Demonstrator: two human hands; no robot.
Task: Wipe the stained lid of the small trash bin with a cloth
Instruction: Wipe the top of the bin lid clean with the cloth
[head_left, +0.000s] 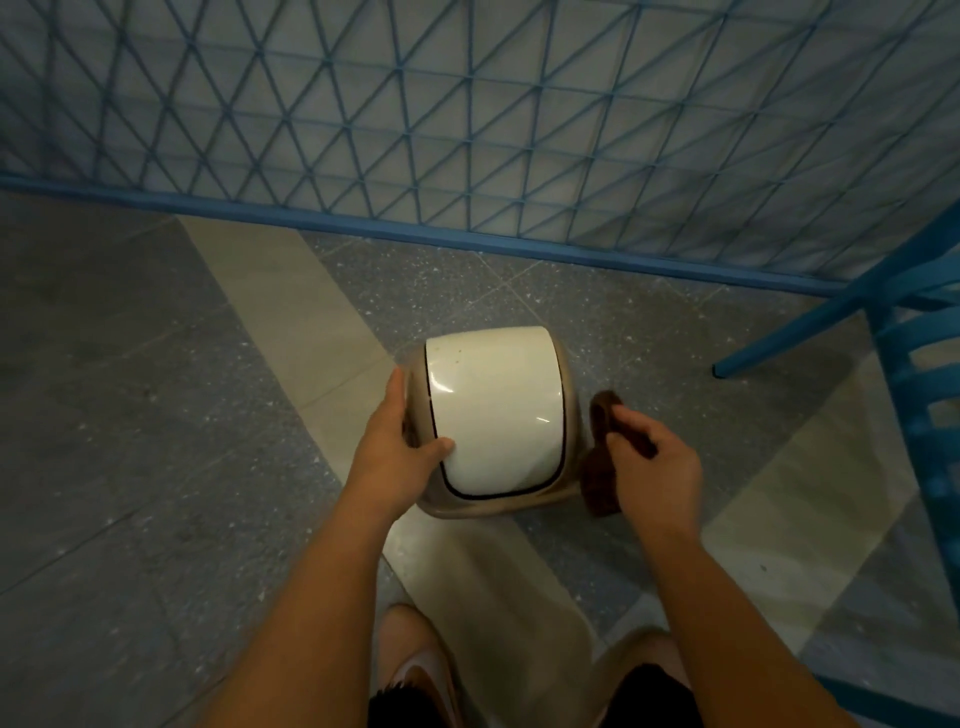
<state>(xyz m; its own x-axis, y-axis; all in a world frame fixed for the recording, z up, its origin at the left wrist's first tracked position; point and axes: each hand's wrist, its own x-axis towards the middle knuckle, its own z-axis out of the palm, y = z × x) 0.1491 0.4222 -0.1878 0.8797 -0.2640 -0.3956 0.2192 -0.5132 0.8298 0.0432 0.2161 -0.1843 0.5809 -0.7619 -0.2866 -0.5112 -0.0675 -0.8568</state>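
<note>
The bin (493, 426) stands on the tiled floor (156, 415) near the middle of the view, its white swing lid (493, 410) facing up inside a beige rim. A blue lattice fence (467, 130) runs behind it at 12 o'clock, and blue chair legs (831, 312) stand off at 2 o'clock.

The left hand (400, 447) steadies the bin from its 9 o'clock side: the fingers curl around the beige rim while the thumb lies across the lid's lower-left corner. The right hand (654, 467) sits at the bin's 3 o'clock, just beside it and apart from the lid, with its fingers closed around a dark brown cloth (602, 452). Part of the cloth sticks up above the fingers and part hangs below the palm, close to the bin's side; whether it brushes the rim cannot be told.

As for progress, the wipe looks barely begun or not begun at all. The cloth is off the lid, and a few small yellowish specks (457, 358) show near the lid's far edge, around 11 o'clock, so staining remains there. The rest of the lid looks glossy and fairly plain, though the dim light makes faint marks hard to rule out. What seems left is to bring the cloth over onto the lid and rub the far edge while the left hand holds the bin firm.
</note>
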